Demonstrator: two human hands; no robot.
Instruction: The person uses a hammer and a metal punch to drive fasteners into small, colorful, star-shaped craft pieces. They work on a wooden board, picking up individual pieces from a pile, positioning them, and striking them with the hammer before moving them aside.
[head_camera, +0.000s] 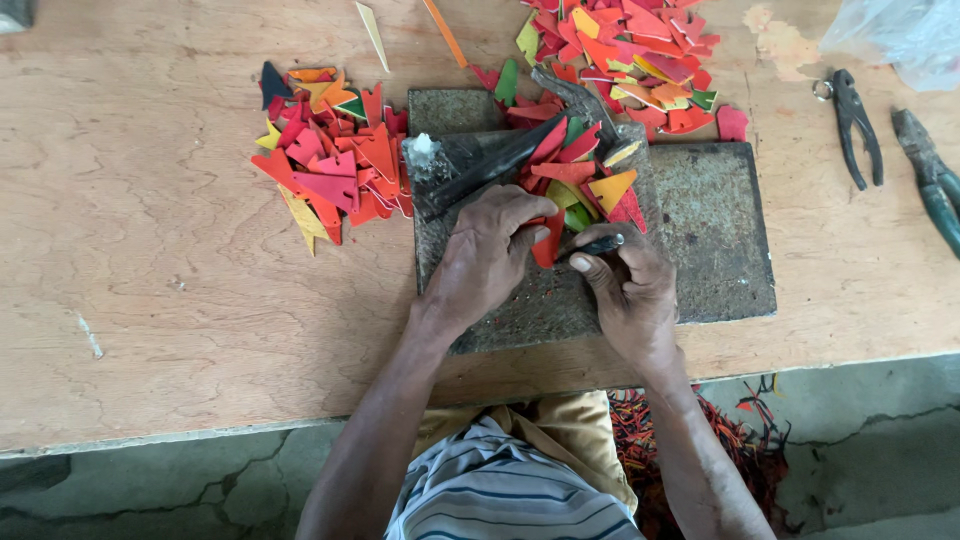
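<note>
Spanning worn plywood table, concrete floor

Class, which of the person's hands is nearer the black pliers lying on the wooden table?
Right. The right hand lies left of the black pliers on the wooden table; the left hand is farther left.

Red, orange and yellow pieces; grey slab; blue-striped white shirt.

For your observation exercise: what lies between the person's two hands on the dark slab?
In the head view, a red pointed piece stands between the left hand and right hand, which holds a small dark tool.
</note>
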